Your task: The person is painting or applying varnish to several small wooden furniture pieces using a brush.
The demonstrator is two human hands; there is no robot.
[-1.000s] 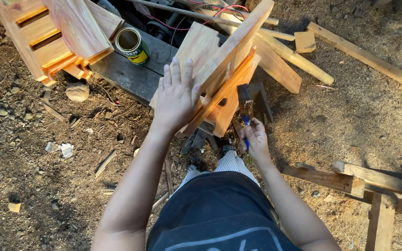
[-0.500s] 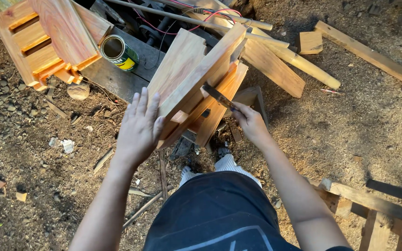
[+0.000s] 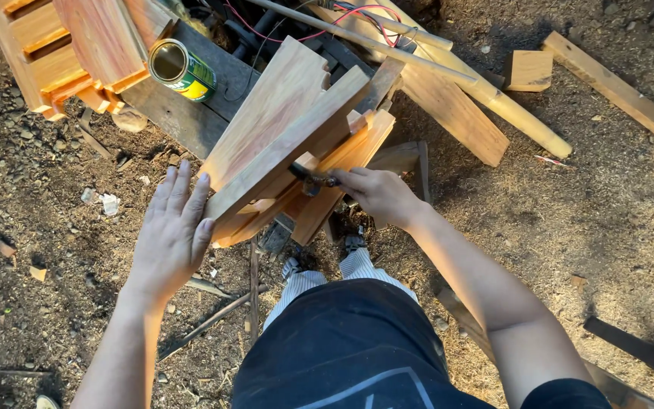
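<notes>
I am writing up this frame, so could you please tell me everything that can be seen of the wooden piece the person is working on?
The wooden assembly is several pale, reddish-grained boards joined at angles, tilted with its long edge running from lower left to upper right. It stands over dirt and sawdust. The left hand lies flat, fingers spread, against its lower end. The right hand presses a small dark tool to its underside; the tool's kind is unclear. Behind it lie a dark plank and loose boards.

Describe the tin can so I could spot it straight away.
Look at the big slatted wooden frame in the top left corner. Just right of it, a dark plank carries the tin can, lying on its side with its open mouth showing. It is the only round, shiny metal thing among wood.
</notes>
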